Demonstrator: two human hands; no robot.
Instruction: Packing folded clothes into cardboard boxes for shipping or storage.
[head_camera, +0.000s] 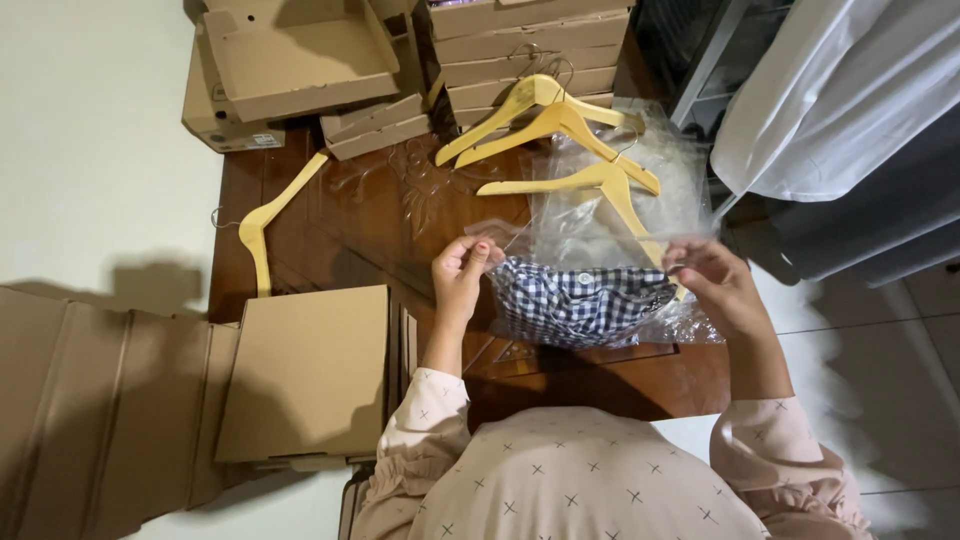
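A folded blue-and-white checked shirt (578, 303) sits inside a clear plastic bag (560, 235) above a dark wooden table (360, 220). My left hand (462, 272) pinches the bag's top left edge. My right hand (712, 280) pinches its top right edge. The two hands hold the bag's mouth apart, with the shirt hanging between them.
Three wooden hangers (560, 140) lie on more clear bags behind the shirt, and one hanger (268, 215) lies at the table's left edge. Flat cardboard boxes (310, 372) are stacked at the left, an open box (300, 55) and stacked boxes (530, 45) at the back. White cloth (840, 90) hangs right.
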